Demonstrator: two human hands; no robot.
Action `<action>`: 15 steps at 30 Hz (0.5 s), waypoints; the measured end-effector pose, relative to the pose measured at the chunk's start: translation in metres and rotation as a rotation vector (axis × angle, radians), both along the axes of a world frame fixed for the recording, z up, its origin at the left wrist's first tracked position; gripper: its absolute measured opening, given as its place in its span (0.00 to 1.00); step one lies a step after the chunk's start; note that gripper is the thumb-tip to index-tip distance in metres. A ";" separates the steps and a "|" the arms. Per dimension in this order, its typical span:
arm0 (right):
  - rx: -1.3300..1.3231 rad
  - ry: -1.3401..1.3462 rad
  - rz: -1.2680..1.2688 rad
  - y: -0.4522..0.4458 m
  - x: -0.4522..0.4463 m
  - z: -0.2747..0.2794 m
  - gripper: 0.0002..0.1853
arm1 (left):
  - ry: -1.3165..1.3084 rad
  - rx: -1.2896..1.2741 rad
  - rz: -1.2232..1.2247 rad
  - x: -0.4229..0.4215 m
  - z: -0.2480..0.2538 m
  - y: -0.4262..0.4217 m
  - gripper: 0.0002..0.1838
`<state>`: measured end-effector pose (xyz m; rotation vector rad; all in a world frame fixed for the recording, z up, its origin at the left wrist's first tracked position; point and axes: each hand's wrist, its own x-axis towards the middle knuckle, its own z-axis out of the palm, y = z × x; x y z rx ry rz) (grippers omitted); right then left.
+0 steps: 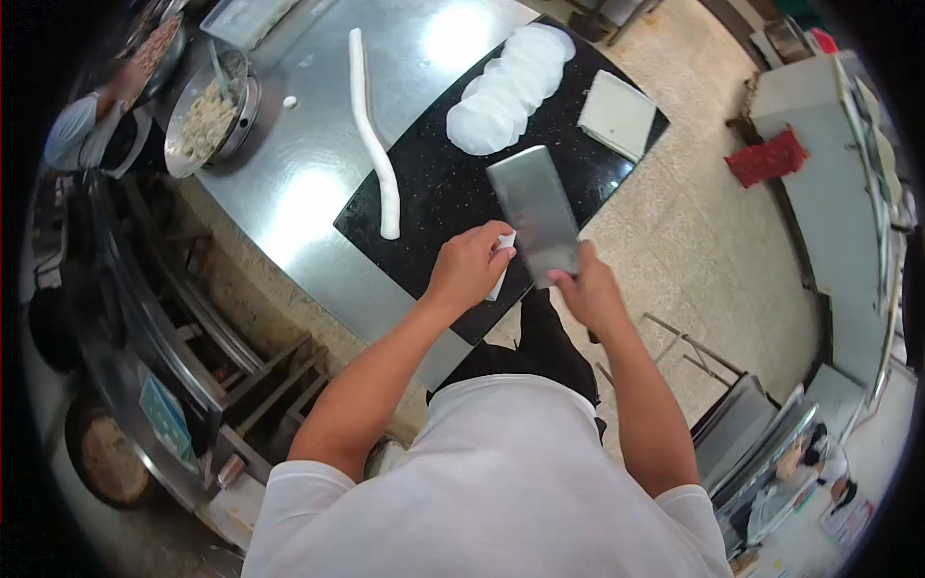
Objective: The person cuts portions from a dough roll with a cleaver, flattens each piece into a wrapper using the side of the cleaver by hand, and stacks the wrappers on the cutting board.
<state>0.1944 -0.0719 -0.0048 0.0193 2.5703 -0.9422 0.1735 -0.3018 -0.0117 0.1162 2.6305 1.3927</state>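
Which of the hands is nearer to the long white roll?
Left: the left hand is a little right of the near end of the long white roll; the right hand, gripping the cleaver, is farther right.

The person's left hand (467,268) is covering most of a small white piece (497,287), leaving its full shape hidden! The right hand (588,289) is hiding most of the handle on a broad grey metal cleaver (533,207). Upper left, a co-worker's hand (120,83) is blurring; the top edge is cutting off a pale rectangular tray (226,36); lower right, jumbled items (817,464) are looking too small to tell.
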 end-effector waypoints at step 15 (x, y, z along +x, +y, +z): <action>-0.112 -0.339 0.245 0.141 -0.034 0.022 0.16 | -0.004 0.514 0.445 -0.191 0.039 0.082 0.22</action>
